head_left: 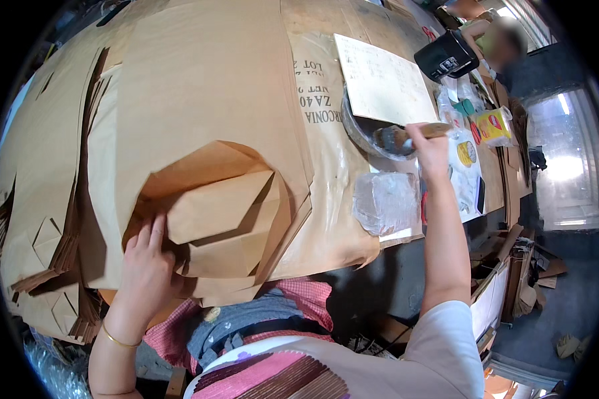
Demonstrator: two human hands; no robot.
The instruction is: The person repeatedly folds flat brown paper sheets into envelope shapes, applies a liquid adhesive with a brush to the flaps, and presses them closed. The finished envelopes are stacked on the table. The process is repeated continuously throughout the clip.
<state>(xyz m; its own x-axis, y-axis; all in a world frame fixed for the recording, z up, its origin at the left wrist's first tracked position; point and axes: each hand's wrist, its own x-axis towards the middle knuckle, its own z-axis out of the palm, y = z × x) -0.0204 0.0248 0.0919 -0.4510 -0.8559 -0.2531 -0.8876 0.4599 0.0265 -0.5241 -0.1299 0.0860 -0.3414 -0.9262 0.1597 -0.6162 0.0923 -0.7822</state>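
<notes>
A large brown paper bag (206,80) lies on the table before me, its near end opened out into folded flaps (216,206). My left hand (150,256) holds the left side of this opened end, fingertips tucked over the inner fold and thumb hidden. My right hand (432,153) grips a brush (396,138) by its wooden handle. Its bristles are down in a round basin (358,130), partly covered by a pale written-on board (383,80).
Stacked paper bags (43,199) line the left side. A plastic-wrapped block (386,203) sits near the table edge below the basin. A yellow package (492,126) and a black container (446,56) stand at the right. Another person (496,46) is at the far right.
</notes>
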